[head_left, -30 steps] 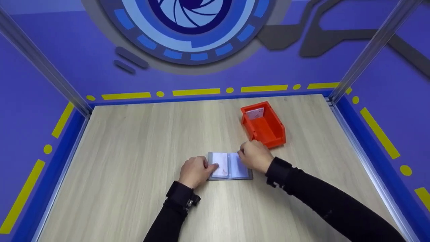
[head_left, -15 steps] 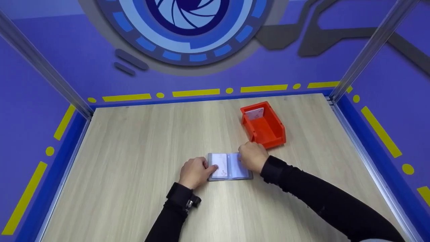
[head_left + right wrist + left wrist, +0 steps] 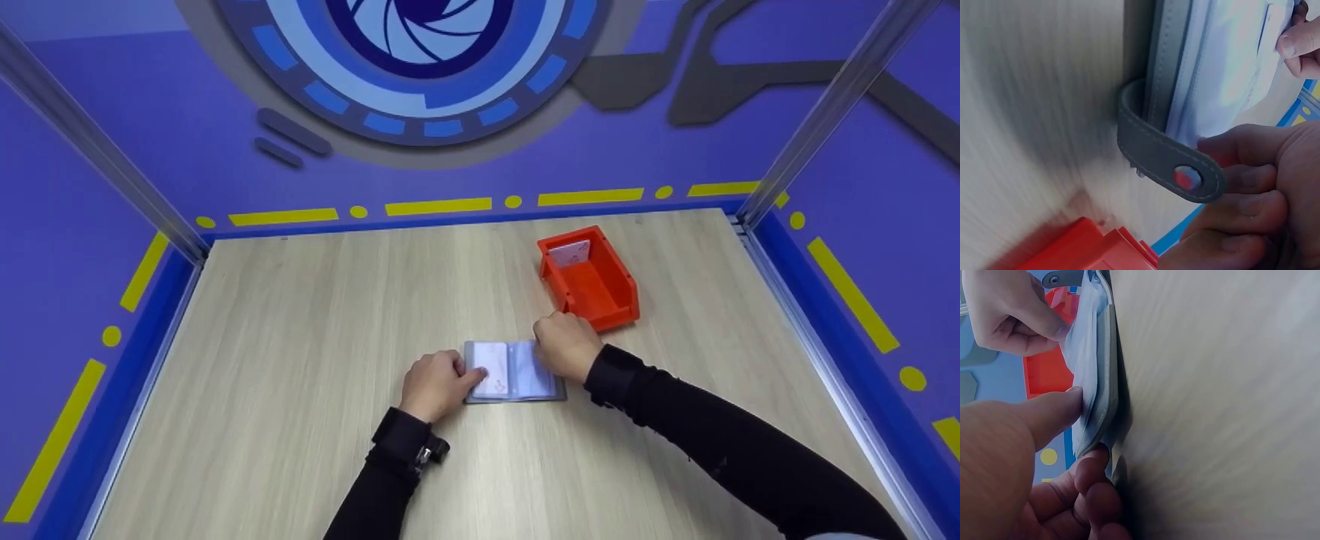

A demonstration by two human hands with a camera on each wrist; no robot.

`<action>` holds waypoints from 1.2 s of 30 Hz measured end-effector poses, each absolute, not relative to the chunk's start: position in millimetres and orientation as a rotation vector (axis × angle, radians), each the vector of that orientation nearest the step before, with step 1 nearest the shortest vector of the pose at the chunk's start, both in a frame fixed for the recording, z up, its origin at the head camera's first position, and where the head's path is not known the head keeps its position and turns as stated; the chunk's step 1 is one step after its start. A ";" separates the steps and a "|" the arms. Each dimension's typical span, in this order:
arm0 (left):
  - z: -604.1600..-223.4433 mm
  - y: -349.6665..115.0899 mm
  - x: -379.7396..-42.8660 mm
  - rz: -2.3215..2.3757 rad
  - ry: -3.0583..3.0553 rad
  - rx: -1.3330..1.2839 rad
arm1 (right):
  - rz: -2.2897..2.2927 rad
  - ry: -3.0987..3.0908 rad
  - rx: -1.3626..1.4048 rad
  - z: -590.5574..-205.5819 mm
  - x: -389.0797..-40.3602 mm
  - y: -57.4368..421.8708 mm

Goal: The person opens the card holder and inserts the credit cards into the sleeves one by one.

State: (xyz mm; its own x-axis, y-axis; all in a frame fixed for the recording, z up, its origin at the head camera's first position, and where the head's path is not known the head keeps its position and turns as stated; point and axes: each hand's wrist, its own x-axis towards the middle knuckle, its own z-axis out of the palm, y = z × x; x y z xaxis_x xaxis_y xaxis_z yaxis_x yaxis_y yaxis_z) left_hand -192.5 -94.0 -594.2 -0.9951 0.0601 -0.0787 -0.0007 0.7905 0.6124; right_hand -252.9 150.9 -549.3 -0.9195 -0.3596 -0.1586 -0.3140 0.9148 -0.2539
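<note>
A grey card holder lies spread on the table, its clear plastic sleeves showing. Behind the left sleeve sits a white card with small pink print. My left hand grips the holder's left edge, thumb over the pages and fingers beneath the cover. At the right page, my right hand pinches a plastic sleeve between thumb and curled fingers, lifting its edge in the left wrist view. The right wrist view shows the cover's stitched strap with a metal snap sticking out beside the right fingers.
Just beyond the right hand stands a red plastic bin, with a pink-patterned white card leaning against its far inside wall. Blue-purple panels enclose the wooden table at the back and both sides.
The right hand has shifted slightly at the right page, and the sleeve there looks more bent. The left hand stays in place.
</note>
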 end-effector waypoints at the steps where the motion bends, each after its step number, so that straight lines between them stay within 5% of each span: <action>1: -594.0 -94.0 -192.5 0.986 2.883 0.046 | -0.331 2.876 -0.514 -548.8 -252.9 150.8; 24: -593.8 -93.0 -192.3 0.994 2.881 0.047 | -0.596 2.700 -0.257 -535.5 -256.9 141.8; 36: -593.8 -93.8 -192.5 1.013 2.880 0.068 | -0.713 2.715 -0.343 -527.0 -258.1 126.9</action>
State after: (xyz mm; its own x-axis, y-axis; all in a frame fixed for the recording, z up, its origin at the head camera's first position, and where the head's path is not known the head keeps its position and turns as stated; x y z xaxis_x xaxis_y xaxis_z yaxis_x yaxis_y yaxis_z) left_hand -192.5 -93.8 -593.8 -0.9952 0.0708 -0.0676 0.0128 0.7792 0.6266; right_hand -258.1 126.9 -527.0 -0.9224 -0.3053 -0.2366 -0.1497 0.8473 -0.5096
